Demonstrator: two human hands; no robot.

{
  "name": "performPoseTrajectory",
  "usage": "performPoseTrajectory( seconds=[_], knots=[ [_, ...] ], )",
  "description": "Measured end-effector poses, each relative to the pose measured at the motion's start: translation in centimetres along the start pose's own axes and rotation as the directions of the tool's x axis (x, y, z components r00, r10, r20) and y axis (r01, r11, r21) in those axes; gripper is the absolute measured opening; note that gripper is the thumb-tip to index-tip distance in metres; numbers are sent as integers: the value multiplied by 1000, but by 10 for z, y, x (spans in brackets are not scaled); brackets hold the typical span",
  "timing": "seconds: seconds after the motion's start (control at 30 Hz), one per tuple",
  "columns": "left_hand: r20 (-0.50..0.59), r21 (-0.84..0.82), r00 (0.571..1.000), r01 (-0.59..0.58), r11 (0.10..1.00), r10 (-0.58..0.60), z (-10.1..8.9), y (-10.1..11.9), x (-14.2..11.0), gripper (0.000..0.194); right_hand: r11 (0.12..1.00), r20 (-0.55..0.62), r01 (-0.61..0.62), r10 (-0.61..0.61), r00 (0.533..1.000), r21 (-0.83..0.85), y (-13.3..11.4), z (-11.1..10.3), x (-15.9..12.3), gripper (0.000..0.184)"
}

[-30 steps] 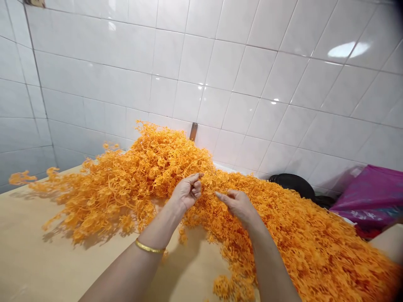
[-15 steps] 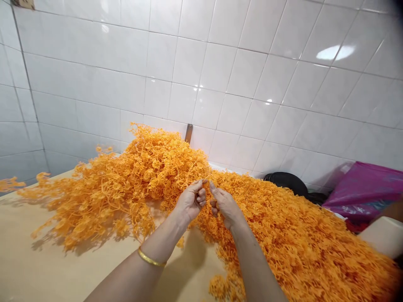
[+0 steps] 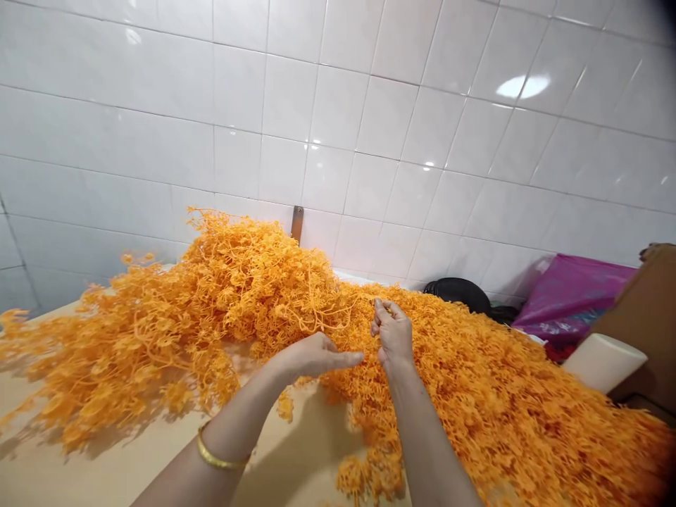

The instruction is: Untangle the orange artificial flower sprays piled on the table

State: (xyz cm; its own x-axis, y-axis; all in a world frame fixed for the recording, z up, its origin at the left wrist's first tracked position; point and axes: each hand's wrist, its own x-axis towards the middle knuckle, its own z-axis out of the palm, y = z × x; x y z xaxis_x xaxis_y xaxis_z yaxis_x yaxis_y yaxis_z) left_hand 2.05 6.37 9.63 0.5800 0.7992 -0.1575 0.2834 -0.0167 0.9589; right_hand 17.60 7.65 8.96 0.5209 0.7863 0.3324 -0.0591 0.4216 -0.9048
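A smooth, pale worktop (image 3: 301, 465) stands before a wall of glossy white tiles (image 3: 338, 105), bearing a dense, low heap of frilly orange sprigs (image 3: 501, 380). Left of the heap rises a looser, bushy pile of branching orange stems (image 3: 248, 282). At the heap's left edge, the left hand (image 3: 317, 355) is unclenched, thumb extended; over the heap, the right hand (image 3: 393, 331) pinches narrow, any stem in its fingertips too small to tell. Bare worktop borders the heap's ragged left edge.
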Motion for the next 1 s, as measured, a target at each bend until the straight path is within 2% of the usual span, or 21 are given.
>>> performPoseTrajectory(
  seconds=[0.03, 0.1, 0.13, 0.17, 0.2, 0.27, 0.3, 0.33, 0.4, 0.43, 0.47, 0.5, 0.53, 0.6, 0.63, 0.7, 0.87, 0.93, 1.0],
  knots=[
    [74, 103, 997, -16, 995, 8, -2, 7, -9, 33, 1000, 4, -1, 1, 1000, -15, 0, -3, 2, 26],
    [268, 194, 963, -94, 977, 40, -3, 24, -27, 32, 999, 41, -12, 13, 999, -38, 1, -7, 4, 25],
    [339, 169, 936, -156, 973, 91, -2, 31, -35, 31, 998, 72, -19, 23, 997, -52, 0, -8, 4, 25],
    [346, 108, 922, -224, 969, 174, -1, 38, -40, 29, 998, 110, -27, 34, 993, -65, 0, -8, 3, 25],
    [279, 37, 924, -283, 958, 262, 1, 43, -42, 27, 996, 152, -35, 47, 987, -77, -1, -7, 2, 25],
    [-18, -55, 917, -399, 915, 399, 1, 45, -38, 23, 993, 260, -48, 74, 963, -103, -3, -5, -2, 25],
    [-189, -60, 886, -441, 896, 423, 0, 43, -33, 21, 992, 323, -51, 87, 942, -117, -4, -4, -4, 25],
    [-336, -45, 838, -471, 881, 431, -2, 39, -26, 19, 990, 387, -52, 99, 917, -131, -4, -3, -5, 25],
    [-532, -11, 736, -500, 866, 418, -9, 28, -12, 13, 987, 493, -45, 117, 862, -155, -5, -2, -8, 25],
    [-585, -14, 707, -497, 867, 396, -13, 23, -6, 8, 986, 530, -43, 123, 839, -161, -6, -1, -9, 25],
    [-609, -39, 707, -480, 877, 360, -16, 18, 0, 3, 986, 554, -44, 128, 823, -163, -6, -2, -9, 25],
    [-601, -84, 735, -449, 890, 315, -18, 14, 4, 8, 985, 573, -44, 132, 809, -164, -6, -2, -9, 25],
    [-557, -138, 786, -404, 904, 267, -19, 11, 7, 10, 985, 589, -45, 136, 797, -165, -5, -2, -9, 25],
    [-419, -235, 888, -307, 922, 189, -17, 5, 12, 3, 985, 598, -46, 138, 790, -167, -4, -1, -9, 25],
    [-365, -272, 916, -278, 921, 168, -15, 3, 14, 5, 985, 592, -45, 137, 794, -168, -3, 0, -9, 25],
    [-333, -338, 932, -261, 904, 145, -11, -1, 18, 12, 986, 569, -55, 138, 811, -160, -1, 3, -11, 26],
    [-345, -503, 931, -288, 815, 116, -1, -9, 25, 9, 974, 495, -160, 218, 841, -157, 3, 15, -19, 36],
    [-331, -530, 935, -293, 795, 124, 1, -12, 27, 8, 971, 464, -136, 214, 860, -197, 6, 19, -22, 38],
    [-322, -546, 937, -298, 783, 132, 4, -14, 29, 7, 976, 438, -53, 144, 887, -213, 10, 21, -23, 37]
  ],
)
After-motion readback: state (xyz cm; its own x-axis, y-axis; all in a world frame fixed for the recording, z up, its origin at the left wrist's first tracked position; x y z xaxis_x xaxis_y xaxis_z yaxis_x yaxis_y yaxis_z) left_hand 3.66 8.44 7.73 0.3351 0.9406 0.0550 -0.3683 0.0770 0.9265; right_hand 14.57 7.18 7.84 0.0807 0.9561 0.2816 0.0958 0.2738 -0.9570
